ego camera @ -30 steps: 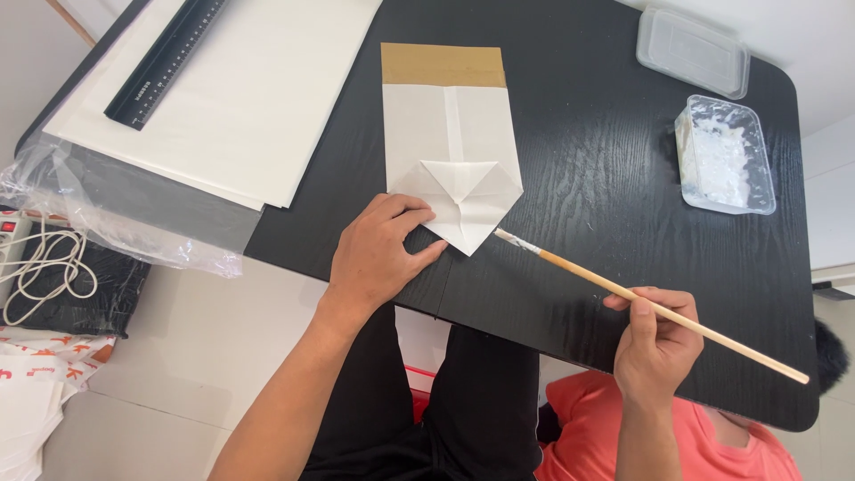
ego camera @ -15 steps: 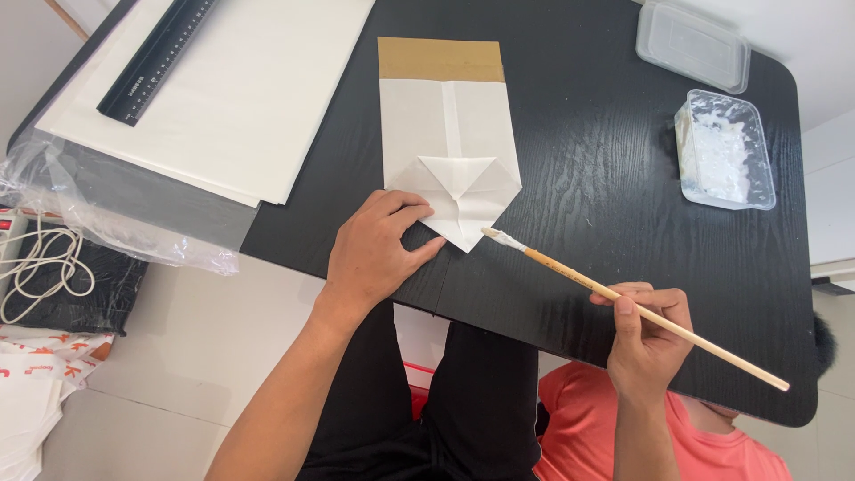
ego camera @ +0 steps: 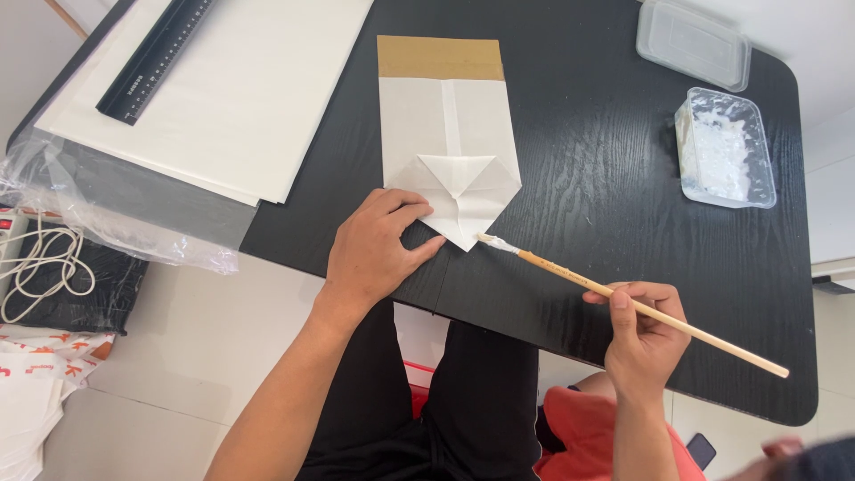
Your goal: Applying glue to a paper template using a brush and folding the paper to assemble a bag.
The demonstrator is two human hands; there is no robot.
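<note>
A white folded paper bag [ego camera: 450,147] with a brown band at its far end lies flat on the black table [ego camera: 588,178]. Its near end is folded into a point. My left hand [ego camera: 374,254] presses flat on the near left corner of that fold. My right hand [ego camera: 641,334] holds a long wooden brush [ego camera: 623,298] by its shaft. The brush's white tip touches the right edge of the folded point.
A clear tray of white paste [ego camera: 723,147] stands at the right, with its clear lid [ego camera: 693,43] behind it. A stack of large white sheets [ego camera: 232,98] with a black ruler [ego camera: 156,58] lies at the left, over clear plastic wrap [ego camera: 107,223].
My right hand has brought the brush leftward, so its tip now meets the bag's folded point. My left hand has stayed on the fold.
</note>
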